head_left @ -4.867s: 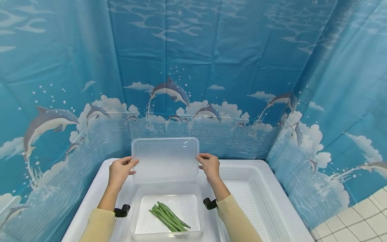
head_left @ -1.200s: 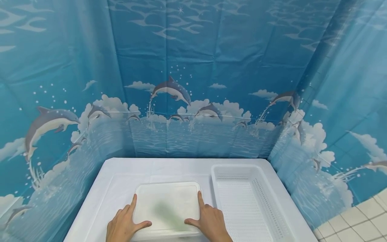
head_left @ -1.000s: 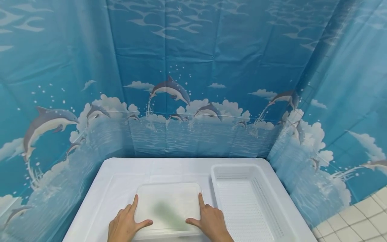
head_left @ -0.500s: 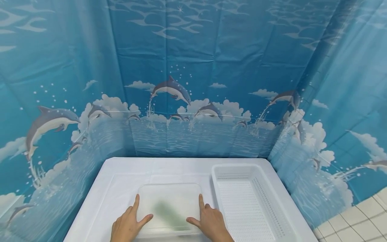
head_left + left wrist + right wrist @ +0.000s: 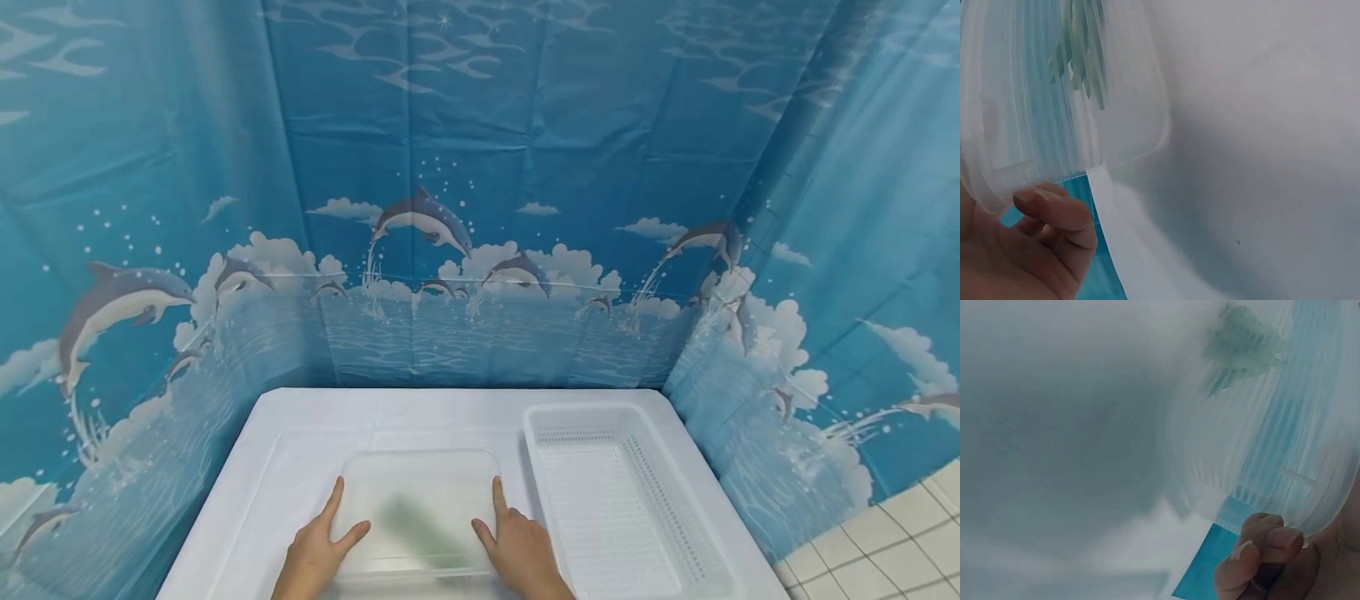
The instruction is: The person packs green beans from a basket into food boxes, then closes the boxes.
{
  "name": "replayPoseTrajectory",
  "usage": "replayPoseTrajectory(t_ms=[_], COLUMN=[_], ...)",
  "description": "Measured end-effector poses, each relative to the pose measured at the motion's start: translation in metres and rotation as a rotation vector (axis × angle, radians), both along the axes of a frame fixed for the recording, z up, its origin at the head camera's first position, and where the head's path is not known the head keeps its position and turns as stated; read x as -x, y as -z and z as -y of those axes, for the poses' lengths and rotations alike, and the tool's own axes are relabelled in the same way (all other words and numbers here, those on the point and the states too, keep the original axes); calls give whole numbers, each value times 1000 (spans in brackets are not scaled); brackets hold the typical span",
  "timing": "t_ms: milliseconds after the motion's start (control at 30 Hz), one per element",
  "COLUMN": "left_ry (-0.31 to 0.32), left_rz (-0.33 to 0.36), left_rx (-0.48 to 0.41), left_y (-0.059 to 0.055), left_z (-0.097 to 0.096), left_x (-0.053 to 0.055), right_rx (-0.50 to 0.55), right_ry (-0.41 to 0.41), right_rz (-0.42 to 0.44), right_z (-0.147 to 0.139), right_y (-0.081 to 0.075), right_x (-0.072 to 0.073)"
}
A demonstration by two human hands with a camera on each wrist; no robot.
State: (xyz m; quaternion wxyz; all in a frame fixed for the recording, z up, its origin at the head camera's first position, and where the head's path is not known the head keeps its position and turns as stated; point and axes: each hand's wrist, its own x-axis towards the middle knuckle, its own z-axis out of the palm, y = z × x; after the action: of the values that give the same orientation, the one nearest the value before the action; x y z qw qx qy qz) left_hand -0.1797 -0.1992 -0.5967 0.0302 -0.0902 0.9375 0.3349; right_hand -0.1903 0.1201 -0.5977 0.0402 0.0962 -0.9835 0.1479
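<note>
A clear plastic container [image 5: 1135, 119] with a translucent lid [image 5: 457, 487] on top stands at the near middle of the table. Through the lid, green beans [image 5: 416, 527] show as a blurred green streak; their ends are sharper through the ribbed wall in the left wrist view. My left hand [image 5: 313, 552] grips the container's left side, index finger along the lid's edge, thumb at its near corner, other fingers curled below the rim. On the right side, my right hand [image 5: 522, 550] grips likewise, its curled fingers [image 5: 1244, 565] under the rim.
To the right of the container stands a long white perforated basket [image 5: 534, 454]. Both rest on a table with a white cloth [image 5: 277, 467]. A blue dolphin-print curtain [image 5: 480, 333] hangs behind and at the sides. White tiles [image 5: 892, 533] show at the lower right.
The lid, held upright above the uncovered container several seconds ago, now lies on it. In the last second both thumbs have drawn outward from the lid's middle towards its sides.
</note>
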Motion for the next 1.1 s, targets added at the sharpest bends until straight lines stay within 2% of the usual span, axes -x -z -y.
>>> replayPoseTrajectory(t_ms=[100,167,233,300,400,467,567,667,767,867,1100], left_ry=[18,17,11,31,139,238,332,365,374,365,363], left_rz=[14,-11,-77,-164,-279,-306,-289,-248,-215,-219,-197], left_rx=[14,75,155,219,278,278,273,267,286,306,276], left_y=[-3,-9,-17,-26,-33,-32,-25,-17,-11,-9,-9], left_z=[5,7,10,12,10,6,-2,-8,-12,-13,-15], left_x=[-2,-2,2,10,28,41,54,61,66,67,71], right_rx=[25,59,89,113,109,100,86,70,54,31,-15], right_ry=[-6,-5,-4,-12,-37,-64,-95,-105,-105,-100,-82], right_rz=[21,19,-10,-43,-56,-9,76,121,119,108,90], right_z=[1,1,3,7,15,20,27,32,36,37,37], right_y=[-4,-9,-16,-25,-38,-43,-42,-36,-30,-27,-20], right_x=[0,2,7,16,34,45,56,62,65,66,68])
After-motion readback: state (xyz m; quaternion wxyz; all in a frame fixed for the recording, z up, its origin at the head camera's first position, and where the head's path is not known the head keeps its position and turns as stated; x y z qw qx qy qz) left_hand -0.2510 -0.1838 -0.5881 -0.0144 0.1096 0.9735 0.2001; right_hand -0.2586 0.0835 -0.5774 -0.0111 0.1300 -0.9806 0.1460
